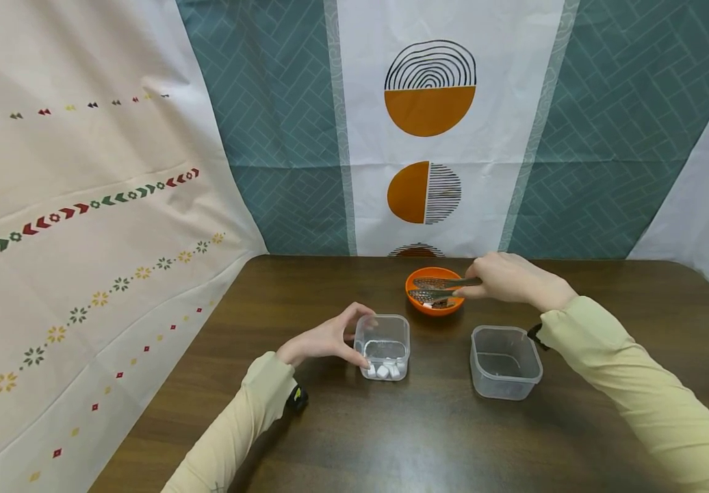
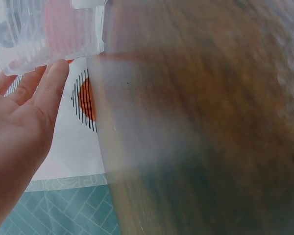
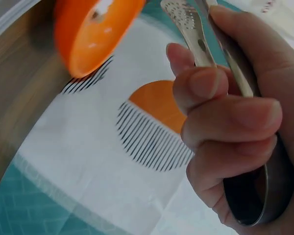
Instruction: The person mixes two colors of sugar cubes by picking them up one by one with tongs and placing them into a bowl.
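Note:
My right hand point(image 1: 511, 279) grips metal tongs point(image 3: 237, 63), its fingers curled round both arms. In the head view the tongs' perforated tips reach over the orange bowl point(image 1: 411, 307), which has a white piece and some dark bits inside. My left hand point(image 1: 330, 339) holds a clear plastic container point(image 1: 382, 325) by its left side, thumb in front and fingers behind. Several small white pieces point(image 1: 382, 372) lie on that container's bottom. The left wrist view catches the fingers point(image 2: 51, 90) against the container's wall. Most of the bowl's contents are hidden by the tongs.
A second clear plastic container point(image 1: 505, 390) stands on the right, beneath my right forearm, with no contents visible. All of this rests on a dark wooden table point(image 1: 330, 438). Patterned curtains point(image 1: 280, 137) hang behind the table and along its left side.

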The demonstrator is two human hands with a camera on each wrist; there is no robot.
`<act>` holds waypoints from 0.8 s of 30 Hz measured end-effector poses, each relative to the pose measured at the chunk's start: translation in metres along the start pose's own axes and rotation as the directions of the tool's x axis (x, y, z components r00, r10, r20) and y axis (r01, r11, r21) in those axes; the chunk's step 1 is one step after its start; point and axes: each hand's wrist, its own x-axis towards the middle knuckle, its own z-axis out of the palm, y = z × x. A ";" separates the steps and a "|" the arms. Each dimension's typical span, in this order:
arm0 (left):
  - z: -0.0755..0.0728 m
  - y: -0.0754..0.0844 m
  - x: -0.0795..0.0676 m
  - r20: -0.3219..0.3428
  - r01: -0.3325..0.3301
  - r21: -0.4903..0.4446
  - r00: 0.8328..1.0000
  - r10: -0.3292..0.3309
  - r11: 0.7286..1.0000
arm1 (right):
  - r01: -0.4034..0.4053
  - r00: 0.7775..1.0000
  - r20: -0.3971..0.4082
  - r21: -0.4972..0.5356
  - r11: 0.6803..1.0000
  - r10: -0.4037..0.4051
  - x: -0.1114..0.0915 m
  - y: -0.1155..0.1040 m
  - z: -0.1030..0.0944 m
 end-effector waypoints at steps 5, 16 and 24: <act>-0.001 -0.001 0.001 0.012 -0.009 -0.005 1.000 0.009 1.000 | 0.037 0.999 0.025 0.071 0.997 -0.039 0.001 -0.014 -0.010; 0.000 0.001 0.000 -0.019 0.012 0.025 1.000 -0.011 1.000 | 0.185 0.972 0.113 0.172 0.968 -0.206 0.013 -0.041 -0.002; 0.000 0.002 -0.001 -0.027 0.043 0.024 0.999 -0.043 0.999 | 0.145 0.965 0.201 0.140 0.979 -0.171 0.025 -0.055 0.006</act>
